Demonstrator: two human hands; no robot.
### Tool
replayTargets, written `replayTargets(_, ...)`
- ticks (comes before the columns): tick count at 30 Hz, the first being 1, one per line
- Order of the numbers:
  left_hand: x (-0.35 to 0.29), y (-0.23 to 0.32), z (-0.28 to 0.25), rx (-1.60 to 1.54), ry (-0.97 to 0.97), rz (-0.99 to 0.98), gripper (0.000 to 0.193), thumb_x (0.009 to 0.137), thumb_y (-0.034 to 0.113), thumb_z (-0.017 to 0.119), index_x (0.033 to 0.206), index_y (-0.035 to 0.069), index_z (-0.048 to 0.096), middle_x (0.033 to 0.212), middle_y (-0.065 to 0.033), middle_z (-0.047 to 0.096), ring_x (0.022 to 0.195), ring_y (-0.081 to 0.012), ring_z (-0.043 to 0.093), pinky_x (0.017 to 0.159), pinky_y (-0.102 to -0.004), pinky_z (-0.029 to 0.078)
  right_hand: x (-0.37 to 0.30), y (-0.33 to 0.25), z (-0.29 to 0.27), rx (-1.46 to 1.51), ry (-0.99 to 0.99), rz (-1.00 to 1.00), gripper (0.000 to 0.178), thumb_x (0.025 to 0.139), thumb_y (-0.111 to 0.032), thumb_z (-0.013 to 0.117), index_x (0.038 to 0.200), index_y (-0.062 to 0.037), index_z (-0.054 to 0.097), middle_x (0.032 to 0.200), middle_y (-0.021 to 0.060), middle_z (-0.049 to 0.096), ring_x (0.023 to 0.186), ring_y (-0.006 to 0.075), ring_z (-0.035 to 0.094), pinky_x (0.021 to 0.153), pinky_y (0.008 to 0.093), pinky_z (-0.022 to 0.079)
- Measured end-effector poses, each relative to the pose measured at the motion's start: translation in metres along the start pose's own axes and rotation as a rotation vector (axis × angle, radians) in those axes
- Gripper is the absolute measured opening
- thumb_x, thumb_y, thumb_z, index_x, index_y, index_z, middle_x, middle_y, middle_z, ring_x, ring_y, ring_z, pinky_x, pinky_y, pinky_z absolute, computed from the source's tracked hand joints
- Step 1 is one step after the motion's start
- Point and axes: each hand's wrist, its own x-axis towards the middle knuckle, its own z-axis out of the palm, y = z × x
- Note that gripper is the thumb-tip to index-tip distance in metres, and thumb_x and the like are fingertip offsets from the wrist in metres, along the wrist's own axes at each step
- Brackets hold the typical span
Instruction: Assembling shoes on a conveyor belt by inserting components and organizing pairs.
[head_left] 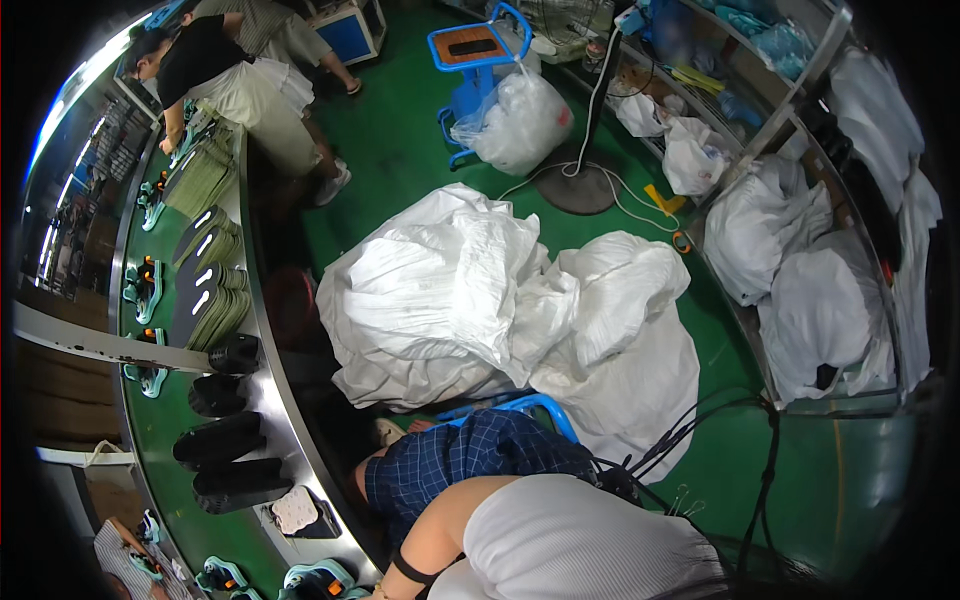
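My right arm, with a black band (pixel 412 572) around it, reaches down to the lower edge beside the conveyor's metal rim (pixel 290 420). Only a sliver of my right hand (pixel 378 594) shows there; its fingers are cut off. Nearest to it is a teal and black sandal (pixel 318 578) with an orange part. Another such sandal (pixel 222 575) lies further left. A pale patterned pad (pixel 295 510) rests on a dark flat thing on the rim. Black shoe-shaped pieces (pixel 240 485) stand in a row beyond it. My left hand is out of view.
Stacks of dark insoles (pixel 210 300) and more sandals (pixel 145 285) line the green belt. Co-workers (pixel 235 90) stand at its far end; another person (pixel 135 560) is across it. Large white sacks (pixel 430 280), a blue trolley (pixel 470 60), a shelf (pixel 790 105) and black cables (pixel 690 430) occupy the right.
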Motion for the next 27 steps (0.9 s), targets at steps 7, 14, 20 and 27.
replayTargets(7,-0.015,-0.012,0.019,-0.120,0.005,-0.117,0.030,0.090,0.019,0.067,0.106,-0.006,0.064,0.097,-0.0119,0.068,0.084,-0.0190,0.062,0.077,-0.0342,0.050,0.022,0.085,-0.218,-0.336,0.136,0.144,0.019,0.081,-0.022,0.057,0.074,-0.0050,0.056,0.059,0.0137,0.052,0.066,0.0295,0.062,0.057,0.0437,0.047)
replayTargets(14,0.018,0.005,0.030,-0.233,0.018,-0.149,0.030,0.089,0.018,0.068,0.107,-0.006,0.064,0.099,-0.0120,0.068,0.085,-0.0189,0.062,0.078,-0.0342,0.050,-0.285,0.180,-0.487,-1.365,0.116,1.547,0.018,0.080,-0.015,0.059,0.084,-0.0065,0.074,0.086,0.0147,0.072,0.082,0.0322,0.071,0.064,0.0426,0.055)
replayTargets(20,0.024,0.024,0.033,-0.292,-0.001,-0.200,0.031,0.089,0.018,0.068,0.108,-0.006,0.064,0.100,-0.0121,0.068,0.086,-0.0189,0.062,0.079,-0.0342,0.050,-0.456,0.180,-0.385,-0.799,-0.596,1.923,0.116,0.056,-0.057,0.081,0.152,-0.0200,0.026,0.138,0.0191,0.052,0.135,0.0404,0.039,0.110,0.0684,0.010)
replayTargets(27,0.014,0.027,-0.011,-0.311,-0.001,-0.255,0.032,0.089,0.017,0.068,0.109,-0.006,0.063,0.101,-0.0122,0.068,0.087,-0.0189,0.063,0.081,-0.0342,0.050,-0.564,0.117,-0.319,-0.616,-0.671,2.093,0.042,0.093,-0.034,0.046,0.124,-0.0123,0.065,0.133,0.0149,0.058,0.122,0.0291,0.057,0.102,0.0448,0.044)
